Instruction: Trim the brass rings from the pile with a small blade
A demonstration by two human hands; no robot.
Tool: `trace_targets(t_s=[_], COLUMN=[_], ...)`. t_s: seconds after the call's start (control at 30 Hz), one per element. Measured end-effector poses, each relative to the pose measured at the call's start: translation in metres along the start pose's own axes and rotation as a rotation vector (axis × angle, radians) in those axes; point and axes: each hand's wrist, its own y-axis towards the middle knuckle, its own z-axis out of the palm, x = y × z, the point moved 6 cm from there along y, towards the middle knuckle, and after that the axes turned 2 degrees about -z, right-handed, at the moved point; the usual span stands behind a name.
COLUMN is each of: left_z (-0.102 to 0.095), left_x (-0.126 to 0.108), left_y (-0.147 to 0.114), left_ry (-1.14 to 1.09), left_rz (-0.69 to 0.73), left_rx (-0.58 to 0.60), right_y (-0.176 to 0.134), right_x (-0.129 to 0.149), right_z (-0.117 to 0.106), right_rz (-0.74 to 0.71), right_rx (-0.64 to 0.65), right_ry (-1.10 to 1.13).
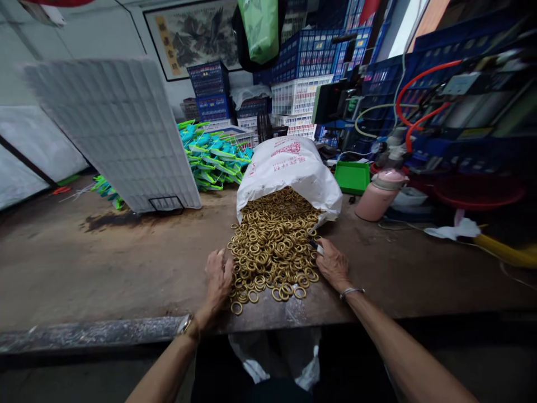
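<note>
A red-printed white plastic sack (289, 159) lies on a brown wooden table (104, 268), long axis front to back, mouth nearest, gold-coloured round rings (272, 240) inside and spilled between left hand (218, 277) and right hand (333, 264), both grips unclear.

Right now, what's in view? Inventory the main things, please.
rings: too many to count, brass-coloured, spilling from sack
sack: one, white, on table
table: one, brown, beneath rings
ribbed panel: one, whitish, left of sack
plastic items: several, turquoise and lime, beside ribbed panel
tray: one, green, right of sack
bottle: one, pink, right of tray
crates: many, blue and white, background
left hand: one, rings' left edge
right hand: one, rings' right edge
</note>
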Motion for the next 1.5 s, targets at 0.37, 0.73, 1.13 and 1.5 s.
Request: trace_targets(t_s=[0.37,0.73,1.13,1.5], left_z=[0.002,0.023,-0.006,0.01], left_x=[-0.03,-0.053,-0.056,-0.128], left_y=[-0.062,-0.044,-0.055,-0.091], left_ry=[0.371,0.281,-0.05,-0.796], left_rz=[-0.091,-0.101,0.053,-0.346], left_rx=[0.128,0.098,-0.189,0.42], right_y=[-0.069,-0.103,-0.099,-0.093], right_x=[0.032,0.067,0.07,0.061], right_z=[-0.016,-0.015,-0.017,-0.023], right_rz=[-0.044,-0.317,-0.191,0.048], right_rx=[-0.029,0.065,0.234,0.183], right_ry=[0.133,-0.138,-0.144,0.389])
